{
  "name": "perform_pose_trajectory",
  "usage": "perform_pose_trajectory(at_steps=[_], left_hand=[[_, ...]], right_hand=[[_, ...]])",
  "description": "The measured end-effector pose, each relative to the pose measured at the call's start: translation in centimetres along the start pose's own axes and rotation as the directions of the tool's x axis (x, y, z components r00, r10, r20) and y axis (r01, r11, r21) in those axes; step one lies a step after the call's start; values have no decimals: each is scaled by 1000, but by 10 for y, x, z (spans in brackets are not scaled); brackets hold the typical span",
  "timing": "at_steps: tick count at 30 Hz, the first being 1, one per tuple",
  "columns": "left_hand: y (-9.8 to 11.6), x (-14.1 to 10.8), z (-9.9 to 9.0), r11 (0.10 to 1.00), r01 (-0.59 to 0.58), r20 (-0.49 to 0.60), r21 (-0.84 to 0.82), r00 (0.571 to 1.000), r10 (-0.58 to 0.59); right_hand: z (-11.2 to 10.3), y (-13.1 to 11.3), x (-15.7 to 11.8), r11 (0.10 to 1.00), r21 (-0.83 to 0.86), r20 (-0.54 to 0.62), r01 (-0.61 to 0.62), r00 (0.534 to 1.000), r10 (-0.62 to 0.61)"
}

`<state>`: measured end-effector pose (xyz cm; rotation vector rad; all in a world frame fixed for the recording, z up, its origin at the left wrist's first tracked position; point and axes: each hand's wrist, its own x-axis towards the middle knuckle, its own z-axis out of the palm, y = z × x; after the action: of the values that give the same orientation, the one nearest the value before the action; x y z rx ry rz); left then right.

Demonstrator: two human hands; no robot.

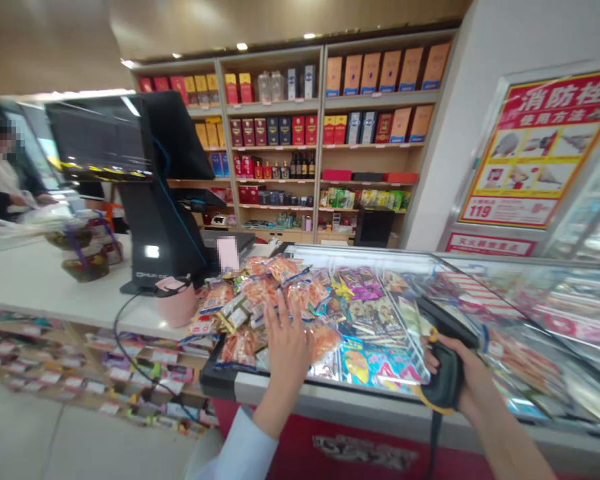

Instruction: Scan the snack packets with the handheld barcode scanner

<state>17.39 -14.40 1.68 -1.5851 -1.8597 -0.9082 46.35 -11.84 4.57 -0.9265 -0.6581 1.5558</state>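
My left hand (287,337) lies with its fingers spread over a heap of snack packets (263,291), palm down. Clear, orange-coloured packs make up much of the heap, which rests on the near left corner of a glass-topped freezer (325,392). In my right hand (460,367) is a black and yellow barcode scanner (447,373), its head tilted up to the left and its cable hanging down. The scanner is above the freezer's glass, under which colourful ice cream packs (365,313) show. Whether my left fingers pinch any packet I cannot see; they look outstretched.
A black checkout screen (100,137) stands on the white counter (25,267) at left, beside a pink cup (175,303) and tied jars (85,260). A cable loops down the counter front. Shelves of boxes (270,130) line the back; another person (0,173) is far left.
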Motion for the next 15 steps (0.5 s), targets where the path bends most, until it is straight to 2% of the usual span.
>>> perform_pose_trajectory(at_steps=[3, 7, 11, 15], left_hand=[[48, 3, 1, 983, -156, 77, -95, 984, 163], [93, 1, 18, 945, -250, 131, -212, 950, 282], [123, -2, 41, 903, -339, 168, -266, 905, 390], [156, 0, 70, 881, -349, 249, -320, 866, 434]], right_hand=[[-16, -14, -37, 985, 85, -90, 148, 986, -140], [-44, -22, -67, 941, 134, -231, 311, 933, -275], [-82, -25, -79, 912, 128, -354, 391, 877, -326], [-117, -22, -82, 896, 89, -438, 435, 825, -357]])
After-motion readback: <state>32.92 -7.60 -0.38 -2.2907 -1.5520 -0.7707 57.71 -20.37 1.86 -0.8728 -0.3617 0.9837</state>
